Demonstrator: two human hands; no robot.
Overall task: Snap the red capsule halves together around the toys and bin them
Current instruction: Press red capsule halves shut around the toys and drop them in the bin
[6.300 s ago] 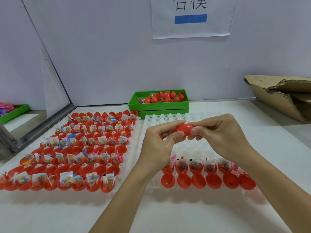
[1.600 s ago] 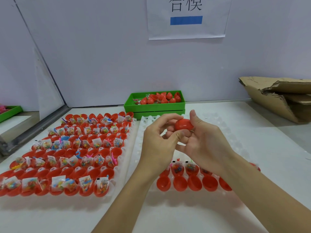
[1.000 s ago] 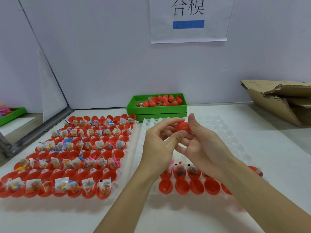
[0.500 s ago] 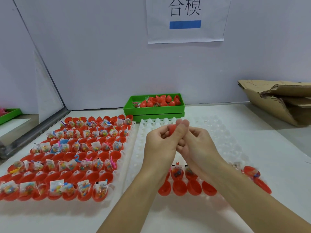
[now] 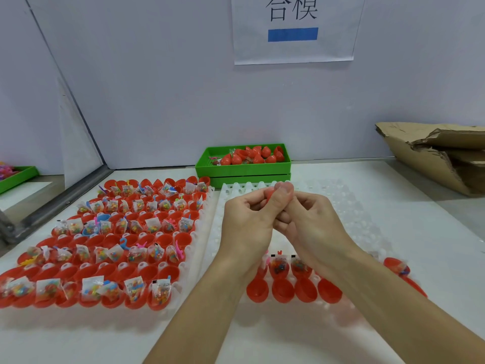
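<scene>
From my remote seat, the biggest change is how the two hands have closed in. Half a second back a good part of the red capsule showed between the fingertips; now my left hand and right hand are bunched tight together, fingers curled round it, and only a sliver of red shows beside the left thumb. I read that as the final squeeze on the halves. Whether the seam has actually snapped shut I cannot tell, since the fingers cover it.

The capsule sits up in the air above the white tray, short of the green bin at the back of the tabletop, where finished capsules already lie. So binning this one is not yet done, and the left tray is full of open halves with bagged toys.

As for writing, the paper sign on the wall carries two large characters, 合模, above a solid blue bar. The small toy bags show black marks too tiny to read.
</scene>
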